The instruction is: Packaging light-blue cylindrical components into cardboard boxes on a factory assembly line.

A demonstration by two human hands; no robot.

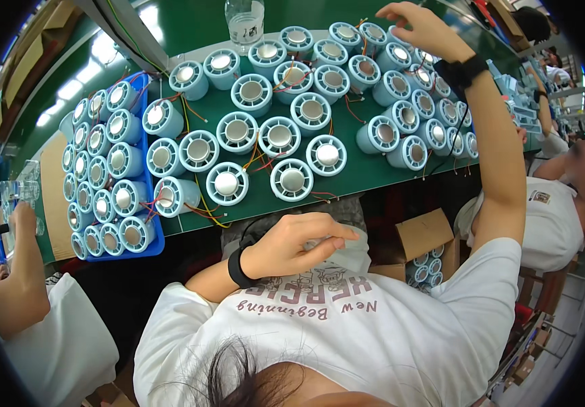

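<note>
Fan housings (292,179), pale blue round shells with silvery discs at their centres and thin red, yellow and black wires trailing between them, cover the green bench (191,27) in a loose crowd, most standing on end with the disc facing up. The right hand (420,27) reaches far across the bench to the back of this crowd, fingers curled loosely and partly open just above the far housings near the upper edge; whether it grips one of them cannot be told from here. A black band sits on that wrist. The left hand (292,244) is well apart from the housings, drawn back below the near edge of the bench and resting against the person's white shirt, fingers bent and pinched lightly at the cloth, with nothing else in its hold; it too wears a black wristband. The nearest housings lie just beyond it, on the front strip of the bench. To the left, a blue tray (159,237) holds more of the same housings packed in rows. A clear plastic bottle (245,20) stands at the far side of the bench, behind the crowd. Below the bench on the right, an open cardboard box (428,234) shows a few more housings inside. Other people in white shirts sit on either side, one forearm (17,278) at the lower left.
</note>
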